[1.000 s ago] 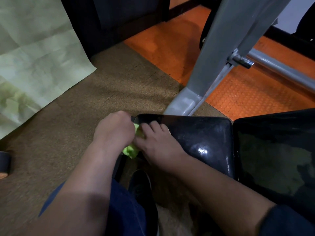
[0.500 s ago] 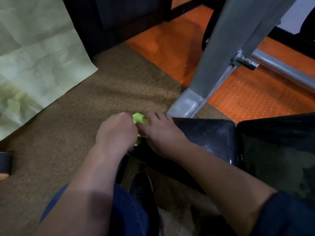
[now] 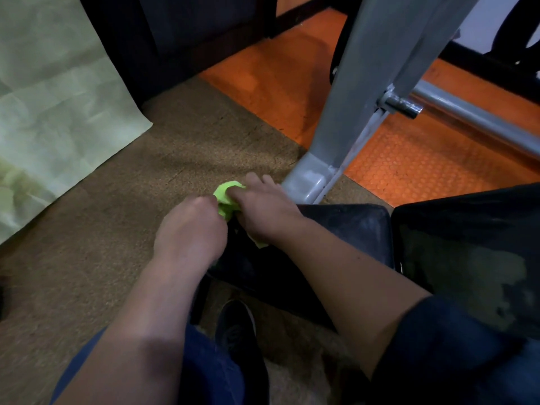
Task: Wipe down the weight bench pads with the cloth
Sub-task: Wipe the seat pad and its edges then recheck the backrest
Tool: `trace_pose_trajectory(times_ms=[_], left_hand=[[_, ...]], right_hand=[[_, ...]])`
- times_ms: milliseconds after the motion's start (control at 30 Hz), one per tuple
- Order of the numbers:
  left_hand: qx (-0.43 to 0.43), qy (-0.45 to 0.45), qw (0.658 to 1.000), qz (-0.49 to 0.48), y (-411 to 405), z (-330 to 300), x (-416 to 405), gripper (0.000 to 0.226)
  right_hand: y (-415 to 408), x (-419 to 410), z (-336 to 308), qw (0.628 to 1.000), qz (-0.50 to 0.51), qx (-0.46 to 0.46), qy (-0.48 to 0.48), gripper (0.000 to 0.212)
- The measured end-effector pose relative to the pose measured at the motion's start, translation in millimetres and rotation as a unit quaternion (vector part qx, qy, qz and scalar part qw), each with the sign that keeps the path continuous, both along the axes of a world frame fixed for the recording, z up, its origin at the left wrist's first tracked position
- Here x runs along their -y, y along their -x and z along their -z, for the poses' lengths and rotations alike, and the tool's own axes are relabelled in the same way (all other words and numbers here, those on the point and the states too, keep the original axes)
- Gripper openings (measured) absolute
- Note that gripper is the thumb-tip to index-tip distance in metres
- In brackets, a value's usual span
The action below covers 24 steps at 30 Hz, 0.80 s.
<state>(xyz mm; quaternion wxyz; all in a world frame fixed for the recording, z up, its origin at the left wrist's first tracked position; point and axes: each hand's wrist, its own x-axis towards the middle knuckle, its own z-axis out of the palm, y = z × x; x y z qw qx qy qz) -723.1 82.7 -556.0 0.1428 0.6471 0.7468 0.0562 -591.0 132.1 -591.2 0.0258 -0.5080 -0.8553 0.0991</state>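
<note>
Frame leg (image 3: 318, 182) beside bunched cloth (image 3: 225, 200)

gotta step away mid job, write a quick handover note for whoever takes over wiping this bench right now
Left hand: closed on the near part of the green cloth at the end of the seat pad.
Right hand: also gripping the cloth, fingers over its far side, at that same pad end.
Cloth: bunched between both hands, at the pad's end edge.
Back pad: to the right, separated from the seat pad by a narrow gap, with dull blotches on its surface.
Done: cannot tell how much has been wiped; the seat pad top looks faintly streaked.
Left: finish the seat pad end, then judge the back pad; it likely needs wiping.
</note>
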Motion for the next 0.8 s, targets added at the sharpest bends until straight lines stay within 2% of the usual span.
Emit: trace_pose_trajectory(times_ms=[100,167,267,367,533,633,700,800], left_hand=[[0.018,-0.001,1.000,0.000,2.8,0.2,1.8,0.021],[0.033,0.000,0.999,-0.004,6.0,2.4,2.8,0.019],[0.050,-0.008,0.999,0.003,5.6,4.5,2.9,0.019],[0.059,0.003,0.998,0.011,1.3,2.2,1.3,0.016],[0.046,0.000,0.998,0.032,-0.9,3.6,0.0,0.012],[0.050,0.009,0.998,0.033,0.0,2.5,1.4,0.022],[0.053,0.000,0.998,0.032,0.0,3.3,1.1,0.023],[0.061,-0.009,0.998,0.029,0.2,7.3,1.0,0.019]], right_hand=[[-26.1,-1.4,-9.0,0.998,0.026,-0.032,0.040,0.037],[-67.7,-6.5,-17.6,0.994,0.084,-0.033,0.059,0.043],[-137.9,-20.9,-37.2,0.978,0.198,0.015,0.062,0.045],[-179.9,-31.2,-52.6,0.956,0.256,0.070,0.123,0.036],[-190.5,-43.9,-49.0,0.927,0.262,0.168,0.210,0.048],[-173.6,-48.4,-40.1,0.935,0.247,0.137,0.215,0.045],[-161.7,-47.3,-32.6,0.948,0.217,0.118,0.202,0.039],[-158.2,-50.9,-32.7,0.948,0.212,0.114,0.206,0.041]])
